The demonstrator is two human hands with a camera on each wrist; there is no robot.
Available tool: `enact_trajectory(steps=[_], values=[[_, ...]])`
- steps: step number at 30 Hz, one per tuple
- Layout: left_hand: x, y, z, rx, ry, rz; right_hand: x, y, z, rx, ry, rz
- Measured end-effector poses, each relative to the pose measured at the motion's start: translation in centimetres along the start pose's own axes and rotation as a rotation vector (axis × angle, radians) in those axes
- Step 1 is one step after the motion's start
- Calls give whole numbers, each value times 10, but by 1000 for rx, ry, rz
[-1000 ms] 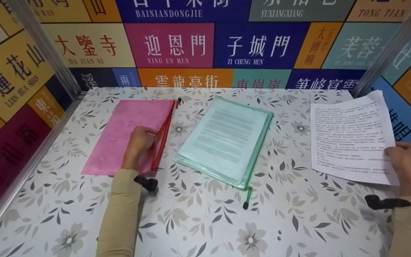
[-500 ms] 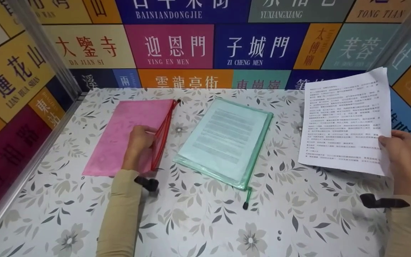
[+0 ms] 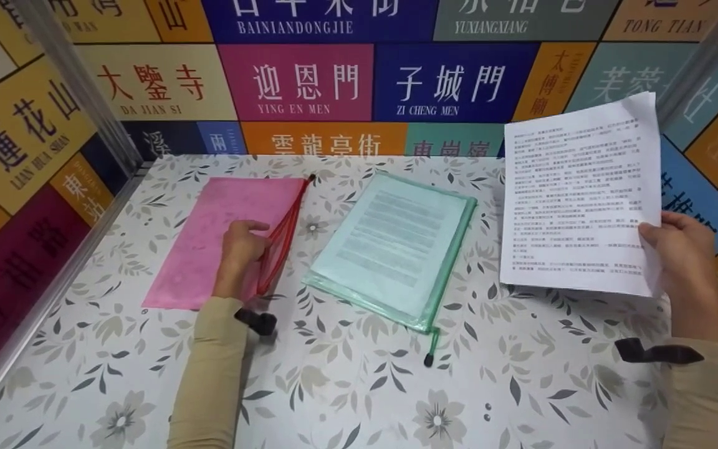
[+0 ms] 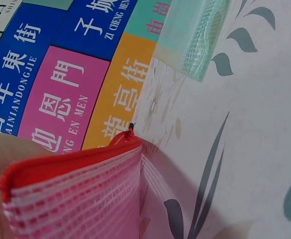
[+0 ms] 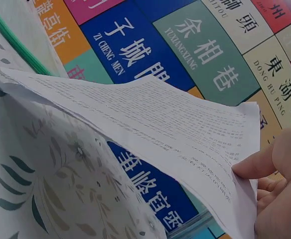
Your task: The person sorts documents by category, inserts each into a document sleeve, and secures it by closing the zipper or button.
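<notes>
A pink zipper pouch (image 3: 191, 249) lies on the left of the table. My left hand (image 3: 240, 249) grips its red zipper edge (image 4: 75, 167), lifting it so that the mouth gapes; some fingers are hidden behind the pouch. On the right, my right hand (image 3: 686, 255) pinches a few stacked sheets of printed paper (image 3: 574, 206) by their right edge, thumb (image 5: 257, 164) on the printed face. Held up off the table, the sheets tilt toward me and sag in the right wrist view. Between the hands rests a green zipper pouch (image 3: 390, 243) with a printed page inside.
The table (image 3: 346, 386) has a white floral cover. Behind it rises a wall (image 3: 309, 81) of coloured sign panels, with metal posts (image 3: 94, 93) at the corners. A green zipper pull (image 3: 430, 349) hangs off the green pouch's near corner.
My right hand has raised the printed sheets and brought them leftward, standing them more upright. The left hand stays at the pink pouch, whose zipper edge has shifted slightly.
</notes>
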State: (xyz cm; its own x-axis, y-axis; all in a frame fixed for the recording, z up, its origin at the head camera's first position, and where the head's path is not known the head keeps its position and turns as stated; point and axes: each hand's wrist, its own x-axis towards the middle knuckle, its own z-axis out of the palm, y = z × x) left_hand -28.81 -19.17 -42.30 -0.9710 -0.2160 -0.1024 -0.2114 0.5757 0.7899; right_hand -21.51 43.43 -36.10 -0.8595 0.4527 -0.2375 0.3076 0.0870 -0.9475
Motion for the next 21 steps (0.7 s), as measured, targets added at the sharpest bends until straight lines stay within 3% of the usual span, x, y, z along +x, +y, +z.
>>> enact_trajectory(steps=[21], values=[[0, -1, 2, -18, -101, -32, -22, -17, 50, 112, -241, -90]])
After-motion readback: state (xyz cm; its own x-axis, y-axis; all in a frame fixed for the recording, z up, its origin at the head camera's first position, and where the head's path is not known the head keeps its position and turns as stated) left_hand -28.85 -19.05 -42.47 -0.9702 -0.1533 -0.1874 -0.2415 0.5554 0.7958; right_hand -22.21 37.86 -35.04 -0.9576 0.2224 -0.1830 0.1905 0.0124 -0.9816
